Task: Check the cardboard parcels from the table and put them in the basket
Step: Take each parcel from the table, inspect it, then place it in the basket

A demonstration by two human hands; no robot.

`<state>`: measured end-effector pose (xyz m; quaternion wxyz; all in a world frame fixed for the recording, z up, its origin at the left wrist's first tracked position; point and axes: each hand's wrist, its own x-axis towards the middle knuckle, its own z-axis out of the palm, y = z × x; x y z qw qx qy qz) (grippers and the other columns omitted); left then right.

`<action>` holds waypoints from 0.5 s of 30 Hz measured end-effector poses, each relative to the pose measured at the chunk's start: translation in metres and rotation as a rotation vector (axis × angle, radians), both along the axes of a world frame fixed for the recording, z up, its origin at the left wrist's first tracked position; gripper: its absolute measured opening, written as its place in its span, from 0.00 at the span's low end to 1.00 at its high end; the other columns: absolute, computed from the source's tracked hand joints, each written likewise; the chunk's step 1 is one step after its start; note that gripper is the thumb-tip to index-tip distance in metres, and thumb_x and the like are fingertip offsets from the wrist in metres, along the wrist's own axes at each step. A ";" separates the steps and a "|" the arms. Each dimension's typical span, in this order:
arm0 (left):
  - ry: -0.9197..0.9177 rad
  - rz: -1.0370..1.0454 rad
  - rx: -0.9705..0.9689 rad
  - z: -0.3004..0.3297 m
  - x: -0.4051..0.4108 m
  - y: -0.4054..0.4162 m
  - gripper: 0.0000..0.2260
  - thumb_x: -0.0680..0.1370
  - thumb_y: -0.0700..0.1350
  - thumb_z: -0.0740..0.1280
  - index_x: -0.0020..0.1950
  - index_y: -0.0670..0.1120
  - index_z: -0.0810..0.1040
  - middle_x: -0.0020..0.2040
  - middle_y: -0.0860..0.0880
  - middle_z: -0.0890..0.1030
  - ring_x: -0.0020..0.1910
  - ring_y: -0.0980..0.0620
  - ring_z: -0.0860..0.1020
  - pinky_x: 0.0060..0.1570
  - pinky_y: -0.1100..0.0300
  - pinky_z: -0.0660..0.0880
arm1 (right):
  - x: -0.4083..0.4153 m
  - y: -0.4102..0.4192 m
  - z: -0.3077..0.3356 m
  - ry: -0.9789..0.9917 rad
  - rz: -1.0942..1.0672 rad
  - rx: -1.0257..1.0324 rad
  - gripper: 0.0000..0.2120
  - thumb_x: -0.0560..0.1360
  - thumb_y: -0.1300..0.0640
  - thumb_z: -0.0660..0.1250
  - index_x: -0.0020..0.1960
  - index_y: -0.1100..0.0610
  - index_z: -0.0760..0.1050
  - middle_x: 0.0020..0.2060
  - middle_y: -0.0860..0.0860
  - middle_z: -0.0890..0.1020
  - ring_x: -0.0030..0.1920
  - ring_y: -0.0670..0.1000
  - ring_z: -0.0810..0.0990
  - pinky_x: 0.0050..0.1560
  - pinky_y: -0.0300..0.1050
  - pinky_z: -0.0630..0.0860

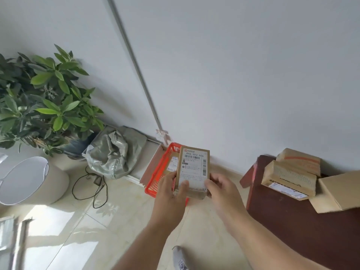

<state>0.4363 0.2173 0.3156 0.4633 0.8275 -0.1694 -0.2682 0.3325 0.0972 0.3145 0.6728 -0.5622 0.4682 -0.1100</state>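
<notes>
Head view: one wide frame looking down at both hands over a tiled floor, white wall behind.
Held parcel (192,168): small cardboard box at lower centre, label side up and tipped toward the camera, likely so the printed label can be read for the check.
Left hand (171,190): grips the parcel's near left edge, thumb lying on the label, fingers curled under.
Right hand (222,190): holds the near right corner, thumb on top, fingers wrapped beneath; slightly blurred.
Basket (155,178): red plastic crate on the floor against the wall, directly behind and below the held parcel, so the drop is short.
Parcel in basket (173,163): one labelled box already inside, partly hidden by the held parcel.
Table (292,227): dark red-brown top at lower right.
Parcels on table (290,177): two taped boxes stacked at the far edge, still to be checked, with an open carton (339,191) beside them at the right frame edge.
Surroundings: potted plant (44,98) upper left, grey bag (111,154) beside it, white drum-shaped bin (31,180) at left.
Stage, judged: checking this parcel; placing it comes next.
</notes>
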 end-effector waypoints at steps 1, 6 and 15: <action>0.004 -0.016 0.013 -0.002 0.017 0.003 0.10 0.85 0.50 0.64 0.63 0.64 0.76 0.64 0.61 0.75 0.68 0.59 0.73 0.71 0.56 0.70 | 0.015 0.004 -0.003 0.002 -0.002 0.001 0.10 0.83 0.61 0.66 0.58 0.51 0.83 0.49 0.43 0.89 0.46 0.41 0.87 0.46 0.36 0.78; 0.065 -0.073 0.048 -0.029 0.081 0.007 0.17 0.86 0.41 0.61 0.55 0.65 0.79 0.54 0.63 0.82 0.53 0.71 0.78 0.50 0.75 0.71 | 0.077 0.010 -0.035 0.061 -0.005 0.021 0.11 0.82 0.62 0.65 0.59 0.51 0.82 0.50 0.44 0.88 0.47 0.40 0.86 0.42 0.31 0.77; 0.147 -0.017 0.225 -0.130 0.151 0.008 0.16 0.85 0.40 0.63 0.67 0.58 0.75 0.60 0.61 0.82 0.59 0.65 0.79 0.47 0.77 0.70 | 0.153 0.010 -0.132 0.170 0.055 0.134 0.21 0.81 0.67 0.63 0.57 0.40 0.77 0.56 0.40 0.84 0.58 0.42 0.83 0.59 0.43 0.82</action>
